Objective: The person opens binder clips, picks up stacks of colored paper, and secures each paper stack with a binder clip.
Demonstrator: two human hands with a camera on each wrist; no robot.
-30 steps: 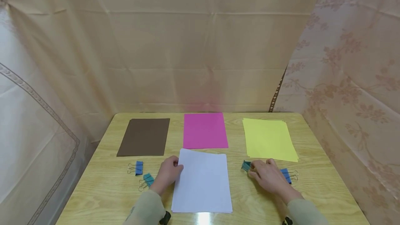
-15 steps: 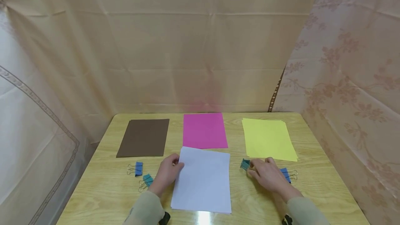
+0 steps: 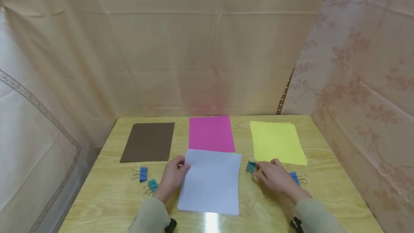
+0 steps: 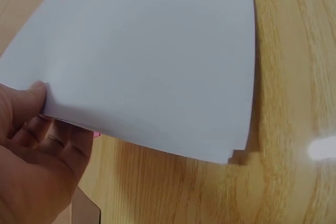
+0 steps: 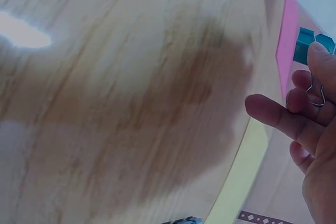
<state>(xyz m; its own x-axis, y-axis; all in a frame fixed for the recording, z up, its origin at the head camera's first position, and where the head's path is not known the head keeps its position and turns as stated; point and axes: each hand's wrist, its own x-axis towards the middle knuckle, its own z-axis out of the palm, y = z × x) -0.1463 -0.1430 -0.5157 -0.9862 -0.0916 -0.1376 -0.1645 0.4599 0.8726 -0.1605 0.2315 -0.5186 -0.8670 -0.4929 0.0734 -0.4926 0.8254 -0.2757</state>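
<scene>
My left hand [image 3: 173,175] pinches the left edge of a stack of white paper [image 3: 210,184], thumb on top and curled fingers beneath. In the left wrist view the lifted white sheets [image 4: 152,61] bend, and their corners sit slightly offset. To the right of the paper, my right hand [image 3: 275,177] holds a teal binder clip [image 3: 250,167] just above the table. The right wrist view shows the thumb and fingers on the wire handles of that clip [image 5: 303,45], some of which they hide. Clip and white paper are apart.
Brown paper [image 3: 147,142], magenta paper [image 3: 211,134] and yellow paper [image 3: 278,142] lie along the back of the wooden table [image 3: 106,197]. A blue clip [image 3: 143,174] and another teal clip [image 3: 153,186] lie left. Another blue clip [image 3: 295,178] lies beside the right wrist.
The white stack has risen and shifted away from me in my left hand, its right edge swinging up. My right hand has carried the teal binder clip slightly left and farther from me.
</scene>
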